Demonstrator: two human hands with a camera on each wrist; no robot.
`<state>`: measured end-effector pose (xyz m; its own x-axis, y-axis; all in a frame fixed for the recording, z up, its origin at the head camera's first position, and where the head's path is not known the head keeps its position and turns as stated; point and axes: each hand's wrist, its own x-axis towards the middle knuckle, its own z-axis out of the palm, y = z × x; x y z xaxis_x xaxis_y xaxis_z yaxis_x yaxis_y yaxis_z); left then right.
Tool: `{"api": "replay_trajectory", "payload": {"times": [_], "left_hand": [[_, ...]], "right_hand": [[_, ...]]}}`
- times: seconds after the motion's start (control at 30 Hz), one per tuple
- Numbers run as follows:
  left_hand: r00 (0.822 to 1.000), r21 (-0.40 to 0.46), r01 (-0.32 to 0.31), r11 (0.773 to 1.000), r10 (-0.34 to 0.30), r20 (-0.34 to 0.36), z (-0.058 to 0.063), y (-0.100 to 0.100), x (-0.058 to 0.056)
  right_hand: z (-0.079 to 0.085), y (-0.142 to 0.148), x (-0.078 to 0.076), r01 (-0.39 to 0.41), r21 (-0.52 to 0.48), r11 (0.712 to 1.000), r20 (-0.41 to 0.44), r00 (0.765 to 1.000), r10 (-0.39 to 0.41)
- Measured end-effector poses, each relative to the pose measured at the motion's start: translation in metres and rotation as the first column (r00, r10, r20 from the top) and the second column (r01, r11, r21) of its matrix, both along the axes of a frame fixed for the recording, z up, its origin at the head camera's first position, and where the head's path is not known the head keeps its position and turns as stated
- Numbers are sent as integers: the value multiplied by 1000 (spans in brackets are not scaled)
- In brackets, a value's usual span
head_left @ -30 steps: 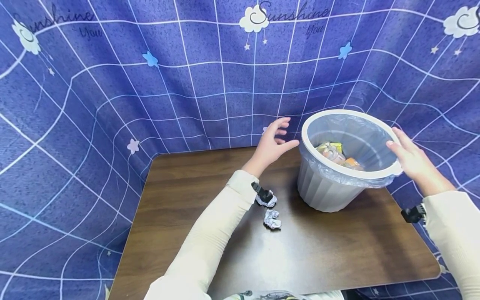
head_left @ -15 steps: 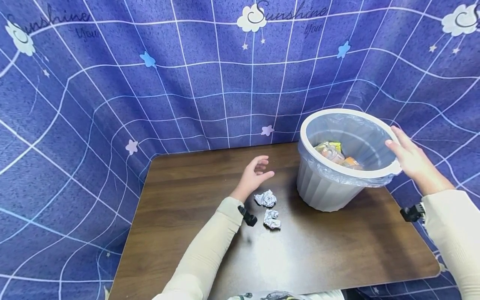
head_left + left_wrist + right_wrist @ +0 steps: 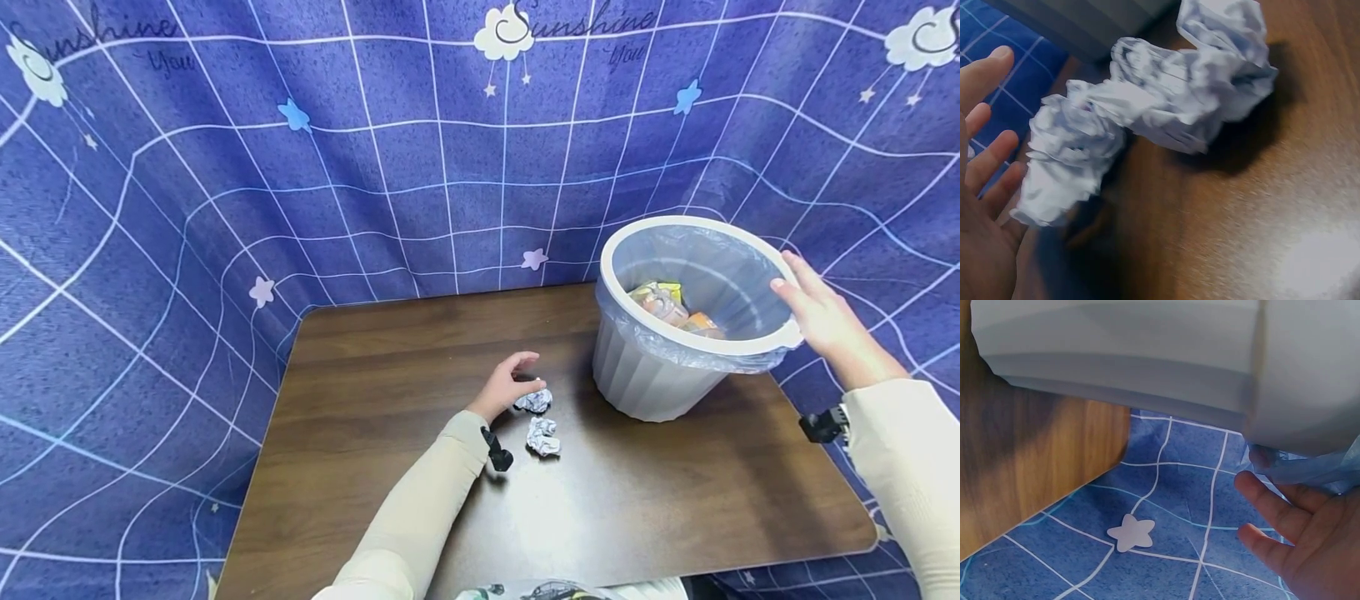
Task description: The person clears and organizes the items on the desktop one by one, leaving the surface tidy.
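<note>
My left hand (image 3: 507, 387) is low over the table beside a crumpled paper ball (image 3: 535, 401). Its thumb and fingers are apart, with nothing between them. In the left wrist view the fingers (image 3: 999, 159) show at the left, close to that ball (image 3: 1069, 159). A second paper ball (image 3: 543, 437) lies just nearer to me. At the right, my right hand (image 3: 828, 321) holds the rim of a grey trash can (image 3: 645, 383), thumb over the white rim and fingers outside. From the right wrist, several fingers (image 3: 1272, 509) show under the rim by the clear liner (image 3: 1310, 469).
Several wrappers (image 3: 667, 307) lie inside the lined trash can. The brown wooden table (image 3: 375, 400) ends at a blue, grid-patterned curtain (image 3: 420, 150) behind and at both sides. Each wrist wears a small black camera (image 3: 498, 452).
My left hand has moved from beside the can's rim back toward me and down to the farther paper ball. The right hand and the trash can stay where they were.
</note>
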<state>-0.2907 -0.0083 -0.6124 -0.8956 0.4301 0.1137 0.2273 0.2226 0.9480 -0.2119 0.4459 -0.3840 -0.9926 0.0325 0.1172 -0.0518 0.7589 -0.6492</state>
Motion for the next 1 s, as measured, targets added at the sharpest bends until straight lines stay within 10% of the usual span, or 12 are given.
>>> {"api": "replay_trajectory", "payload": {"times": [0.4, 1.0], "left_hand": [[996, -327, 34, 944, -58, -63, -22, -2, 3], [999, -269, -38, 962, 30, -33, -5, -6, -6]], "right_hand": [[-1, 3, -1, 5, 13, 1000, 6, 1000, -5], [-1, 2, -1, 9, 8, 1000, 7, 1000, -9]]}}
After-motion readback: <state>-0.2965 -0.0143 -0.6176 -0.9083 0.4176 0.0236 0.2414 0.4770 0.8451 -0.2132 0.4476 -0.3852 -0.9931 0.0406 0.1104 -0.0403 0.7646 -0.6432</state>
